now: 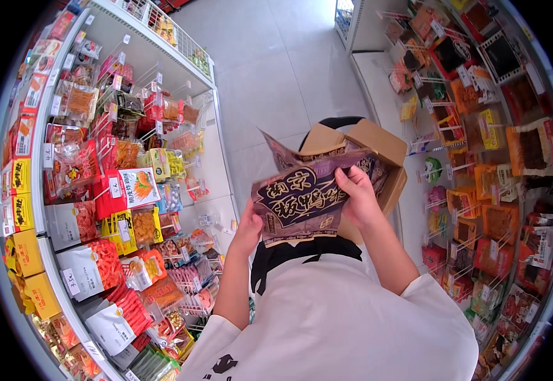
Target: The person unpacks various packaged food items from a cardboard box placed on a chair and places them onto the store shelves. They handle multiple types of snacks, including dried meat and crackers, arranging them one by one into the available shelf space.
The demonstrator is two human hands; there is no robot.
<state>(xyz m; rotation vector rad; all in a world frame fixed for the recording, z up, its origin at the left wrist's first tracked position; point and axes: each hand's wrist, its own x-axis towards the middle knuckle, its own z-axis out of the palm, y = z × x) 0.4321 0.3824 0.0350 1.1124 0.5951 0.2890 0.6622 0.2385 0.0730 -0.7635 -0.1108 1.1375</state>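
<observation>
Between my two hands is a purple printed snack bag [305,197], its large lettering facing me. My left hand [247,228] pinches its left edge, with the thumb on the front. My right hand [358,197] grips its right edge near the top. A second purple flap or bag [281,150] rises behind the upper edge; I cannot tell whether it is part of the same bag. Just beyond my right hand, an open cardboard box [386,143] holds more purple packets [374,169], partly covered by the bag and my hand.
Shelves of hanging snack packets [128,185] with price tags line the left side. More hooks with packaged snacks [467,190] run along the right. Ahead lies the grey tiled floor [267,62] of the aisle. A white wire rack [171,35] tops the left shelf.
</observation>
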